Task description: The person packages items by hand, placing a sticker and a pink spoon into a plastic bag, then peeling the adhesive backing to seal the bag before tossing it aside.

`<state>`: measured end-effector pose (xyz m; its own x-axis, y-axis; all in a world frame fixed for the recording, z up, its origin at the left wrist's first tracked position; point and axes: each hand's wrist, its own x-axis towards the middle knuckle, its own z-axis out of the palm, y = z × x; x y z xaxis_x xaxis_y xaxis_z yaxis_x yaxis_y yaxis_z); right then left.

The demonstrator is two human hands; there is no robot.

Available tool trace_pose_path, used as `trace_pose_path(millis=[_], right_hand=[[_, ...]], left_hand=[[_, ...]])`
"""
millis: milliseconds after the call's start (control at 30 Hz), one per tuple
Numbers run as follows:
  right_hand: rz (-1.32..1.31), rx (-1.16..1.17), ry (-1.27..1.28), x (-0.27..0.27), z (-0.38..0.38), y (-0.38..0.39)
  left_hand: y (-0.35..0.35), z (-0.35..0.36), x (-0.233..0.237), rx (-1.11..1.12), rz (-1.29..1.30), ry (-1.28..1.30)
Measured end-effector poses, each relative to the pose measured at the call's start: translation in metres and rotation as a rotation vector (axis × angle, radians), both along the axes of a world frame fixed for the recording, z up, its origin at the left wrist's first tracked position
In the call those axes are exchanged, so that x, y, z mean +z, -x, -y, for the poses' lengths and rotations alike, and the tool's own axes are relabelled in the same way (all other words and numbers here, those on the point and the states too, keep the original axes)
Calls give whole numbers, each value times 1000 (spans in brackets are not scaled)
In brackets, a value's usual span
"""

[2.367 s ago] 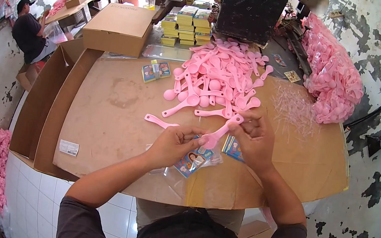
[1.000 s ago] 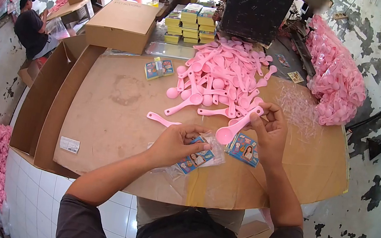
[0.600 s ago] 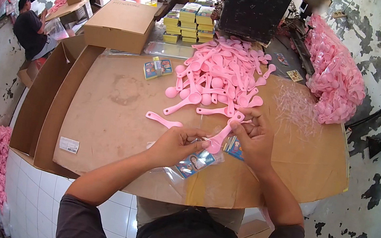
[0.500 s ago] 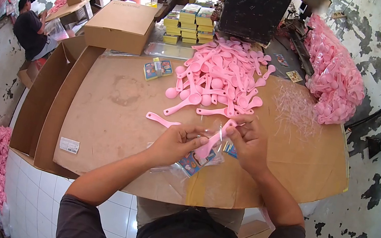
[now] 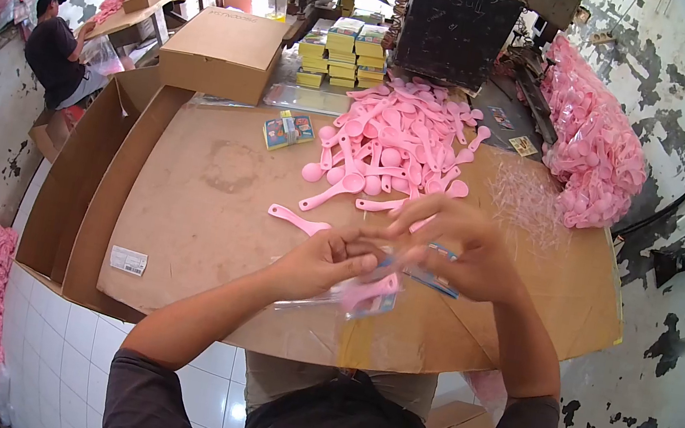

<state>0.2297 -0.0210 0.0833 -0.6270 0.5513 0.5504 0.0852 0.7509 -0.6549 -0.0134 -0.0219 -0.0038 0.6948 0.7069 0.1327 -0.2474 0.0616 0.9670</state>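
Near the front of the cardboard-covered table [image 5: 194, 244], my left hand [image 5: 326, 261] has its thumb and fingers closed on something I cannot make out, perhaps clear film. A blurred pink spoon [image 5: 370, 292] lies just below the fingers, over clear plastic and a printed card. My right hand [image 5: 463, 247] is raised beside it, smeared by motion, its grip unclear. Under it lie blue-edged cards [image 5: 432, 280]. One pink spoon [image 5: 297, 220] rests left of my fingertips. Beyond both hands spreads a heap of pink spoons [image 5: 399, 138].
A banded card bundle [image 5: 288, 130] lies left of the heap. Card stacks [image 5: 342, 57], a closed carton [image 5: 220, 51] and a black box [image 5: 457, 26] stand behind. Clear strips [image 5: 528, 199] and bagged pink spoons [image 5: 596, 138] are at right. A person [image 5: 59, 48] sits far left.
The pink spoon that was between my two hands now sits lower, below my left fingers. My right hand has come off its handle and moved up and right.
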Motion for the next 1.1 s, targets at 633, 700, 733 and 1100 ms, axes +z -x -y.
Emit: trace_pose_path(millis=[633, 700, 733, 1100], right_hand=[[96, -592, -461, 5, 11, 23], [213, -555, -628, 4, 17, 24], [251, -561, -670, 3, 18, 28], [443, -655, -763, -22, 3, 34]], left_hand=[[2, 14, 26, 313, -82, -291], [1, 16, 26, 340, -81, -337], [0, 16, 26, 352, -82, -361], [-3, 24, 25, 393, -453, -656]])
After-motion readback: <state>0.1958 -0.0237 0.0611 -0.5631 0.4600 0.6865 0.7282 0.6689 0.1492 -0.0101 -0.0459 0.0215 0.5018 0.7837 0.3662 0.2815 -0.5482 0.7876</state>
